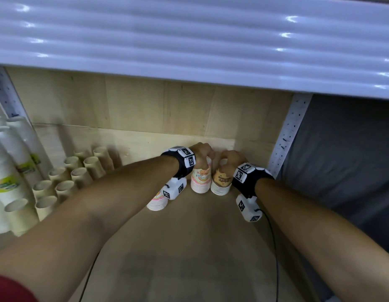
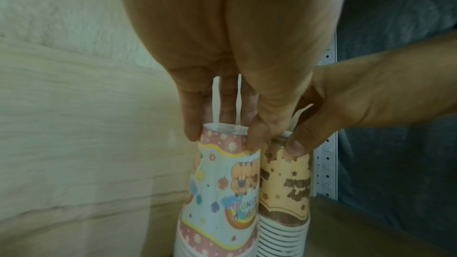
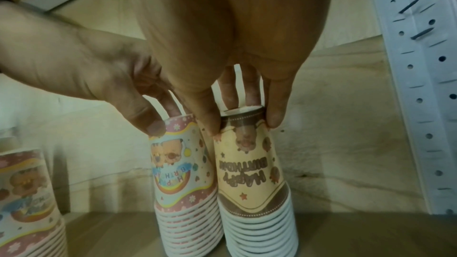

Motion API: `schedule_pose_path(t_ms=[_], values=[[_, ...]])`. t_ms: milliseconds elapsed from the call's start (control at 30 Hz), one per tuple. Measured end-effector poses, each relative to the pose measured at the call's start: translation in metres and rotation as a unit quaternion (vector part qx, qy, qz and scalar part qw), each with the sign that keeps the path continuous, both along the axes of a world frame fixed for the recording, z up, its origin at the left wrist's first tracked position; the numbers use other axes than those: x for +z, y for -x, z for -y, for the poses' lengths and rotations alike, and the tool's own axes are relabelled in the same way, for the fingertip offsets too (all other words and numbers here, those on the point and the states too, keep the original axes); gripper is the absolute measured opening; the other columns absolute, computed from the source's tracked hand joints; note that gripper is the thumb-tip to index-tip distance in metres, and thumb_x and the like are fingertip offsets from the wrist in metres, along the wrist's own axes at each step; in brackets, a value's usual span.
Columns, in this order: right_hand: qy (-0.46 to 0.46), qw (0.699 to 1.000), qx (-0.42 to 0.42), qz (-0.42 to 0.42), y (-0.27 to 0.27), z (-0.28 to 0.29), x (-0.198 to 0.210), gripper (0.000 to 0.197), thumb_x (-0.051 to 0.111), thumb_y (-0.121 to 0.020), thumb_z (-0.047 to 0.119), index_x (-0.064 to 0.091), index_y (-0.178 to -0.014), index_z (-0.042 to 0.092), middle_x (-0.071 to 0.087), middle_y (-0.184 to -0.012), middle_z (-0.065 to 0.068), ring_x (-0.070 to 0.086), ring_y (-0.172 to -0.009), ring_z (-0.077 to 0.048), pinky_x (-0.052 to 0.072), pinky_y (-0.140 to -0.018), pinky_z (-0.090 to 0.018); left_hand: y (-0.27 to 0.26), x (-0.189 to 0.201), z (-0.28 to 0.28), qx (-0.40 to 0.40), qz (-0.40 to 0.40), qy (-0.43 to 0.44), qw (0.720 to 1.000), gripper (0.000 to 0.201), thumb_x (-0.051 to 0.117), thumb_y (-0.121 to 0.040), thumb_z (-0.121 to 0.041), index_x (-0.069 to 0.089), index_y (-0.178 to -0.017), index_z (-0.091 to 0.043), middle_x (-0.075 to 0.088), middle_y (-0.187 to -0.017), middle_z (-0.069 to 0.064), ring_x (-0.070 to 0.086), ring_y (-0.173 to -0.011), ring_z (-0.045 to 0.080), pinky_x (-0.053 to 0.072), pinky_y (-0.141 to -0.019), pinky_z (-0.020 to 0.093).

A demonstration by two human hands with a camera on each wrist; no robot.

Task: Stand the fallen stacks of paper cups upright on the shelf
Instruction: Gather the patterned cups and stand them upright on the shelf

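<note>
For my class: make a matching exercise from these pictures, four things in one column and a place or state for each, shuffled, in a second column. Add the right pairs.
Column 1
1. pink cup stack
2. brown cup stack
3. second pink stack
4. plain beige cups

Column 2
A. standing free, no hand on it
B. held at the top by the left hand
C. grouped at the shelf's left
D. held at the top by the right hand

Pairs: 1-B, 2-D, 3-A, 4-C

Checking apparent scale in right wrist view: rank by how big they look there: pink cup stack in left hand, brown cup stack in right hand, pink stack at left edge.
1-2. brown cup stack and held pink cup stack: look alike, side by side; no ranking.
3. pink stack at left edge: cropped by the frame, so it shows least; true size unsure.
</note>
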State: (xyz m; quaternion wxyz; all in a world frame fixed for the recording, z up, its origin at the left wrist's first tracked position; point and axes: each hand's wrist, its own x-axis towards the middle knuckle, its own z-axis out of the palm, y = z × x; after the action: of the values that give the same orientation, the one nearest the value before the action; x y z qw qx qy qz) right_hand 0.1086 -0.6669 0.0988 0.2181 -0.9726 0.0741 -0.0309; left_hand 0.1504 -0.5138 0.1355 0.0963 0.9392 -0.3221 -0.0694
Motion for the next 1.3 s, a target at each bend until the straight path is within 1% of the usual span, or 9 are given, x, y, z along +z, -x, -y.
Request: schedule_pose_path(t_ms=[67,267,400,500,667,833,1033,1167,1300], values=[[0.002,1.000,0.008,-0.007,-0.002,0.002,-0.001,0.027,0.071,-0.072,0.023,0.072,-0.096,0.014,0.062,-0.100,0.003,0.061,-0.100,-0.019,0.044,-0.079,-0.021,-0.001,-0.003,0.001,0.002,-0.007,-0.004,1.000,0.048,0.070,-0.083,-0.008,0.061,-0.130,-0.013,0.058,-0.129,0.009,0.058,-0.113,0.028,0.046,-0.078,0.027],[-0.030,0.999,-0.009,0.021,-0.009,0.002,-0.001,0.016,0.070,-0.065,0.027,0.068,-0.081,0.024,0.064,-0.083,0.009,0.065,-0.085,-0.018,0.048,-0.070,-0.024,-0.003,-0.004,0.002,0.001,-0.005,-0.003,1.000,0.048,0.068,-0.084,-0.006,0.059,-0.130,-0.014,0.059,-0.129,0.009,0.057,-0.114,0.029,0.046,-0.081,0.029],[-0.027,0.999,-0.027,0.023,-0.005,0.005,-0.001,0.039,0.065,-0.061,0.040,0.065,-0.097,0.025,0.065,-0.104,-0.001,0.065,-0.095,-0.023,0.056,-0.083,-0.037,-0.003,-0.004,0.000,0.003,-0.007,0.000,1.000,0.055,0.067,-0.086,-0.005,0.052,-0.138,-0.015,0.052,-0.138,0.009,0.051,-0.125,0.030,0.045,-0.090,0.031],[-0.002,1.000,-0.024,0.014,-0.006,0.006,0.000,0.045,0.063,-0.063,0.044,0.060,-0.103,0.023,0.062,-0.111,-0.004,0.062,-0.102,-0.026,0.052,-0.087,-0.035,-0.002,0.003,-0.006,0.012,-0.006,0.007,1.000,0.063,0.066,-0.088,-0.007,0.044,-0.145,-0.015,0.042,-0.149,0.007,0.043,-0.134,0.027,0.040,-0.104,0.033],[0.022,0.999,-0.019,0.034,-0.002,-0.006,0.018,0.046,0.065,-0.078,0.028,0.059,-0.121,0.013,0.060,-0.123,-0.012,0.060,-0.108,-0.032,0.052,-0.091,-0.037,0.001,0.027,-0.025,0.036,-0.001,0.030,0.999,0.065,0.070,-0.086,-0.012,0.044,-0.145,-0.019,0.041,-0.149,0.006,0.048,-0.129,0.026,0.043,-0.101,0.031],[0.006,0.999,0.001,0.038,0.000,-0.032,0.034,0.056,0.068,-0.082,0.028,0.052,-0.134,0.015,0.049,-0.137,-0.009,0.053,-0.122,-0.030,0.045,-0.102,-0.038,0.005,0.056,-0.060,0.093,0.008,0.045,0.995,0.058,0.074,-0.084,-0.018,0.051,-0.137,-0.023,0.051,-0.136,0.005,0.055,-0.119,0.025,0.046,-0.093,0.029],[-0.008,0.998,0.055,0.039,-0.002,-0.083,0.038,0.051,0.071,-0.079,0.033,0.056,-0.126,0.021,0.054,-0.132,-0.005,0.055,-0.117,-0.023,0.044,-0.092,-0.027,0.008,0.067,-0.115,0.153,0.014,0.006,0.988,0.047,0.076,-0.081,-0.026,0.059,-0.125,-0.026,0.053,-0.122,0.000,0.054,-0.102,0.022,0.045,-0.083,0.029],[-0.014,0.995,0.095,0.028,-0.002,-0.121,0.033,0.049,0.072,-0.078,0.039,0.059,-0.123,0.023,0.058,-0.127,-0.004,0.058,-0.113,-0.022,0.045,-0.090,-0.027,0.012,0.056,-0.147,0.202,-0.001,-0.011,0.979,0.045,0.079,-0.078,-0.025,0.062,-0.120,-0.025,0.054,-0.123,0.001,0.056,-0.105,0.025,0.050,-0.088,0.034],[-0.017,0.991,0.130,0.001,-0.003,-0.150,0.022,0.056,0.073,-0.077,0.042,0.056,-0.128,0.025,0.055,-0.133,-0.003,0.056,-0.119,-0.021,0.043,-0.093,-0.027,0.016,0.036,-0.172,0.221,-0.019,-0.014,0.975,0.047,0.077,-0.081,-0.015,0.061,-0.124,-0.018,0.051,-0.129,0.003,0.053,-0.116,0.026,0.047,-0.088,0.031]])
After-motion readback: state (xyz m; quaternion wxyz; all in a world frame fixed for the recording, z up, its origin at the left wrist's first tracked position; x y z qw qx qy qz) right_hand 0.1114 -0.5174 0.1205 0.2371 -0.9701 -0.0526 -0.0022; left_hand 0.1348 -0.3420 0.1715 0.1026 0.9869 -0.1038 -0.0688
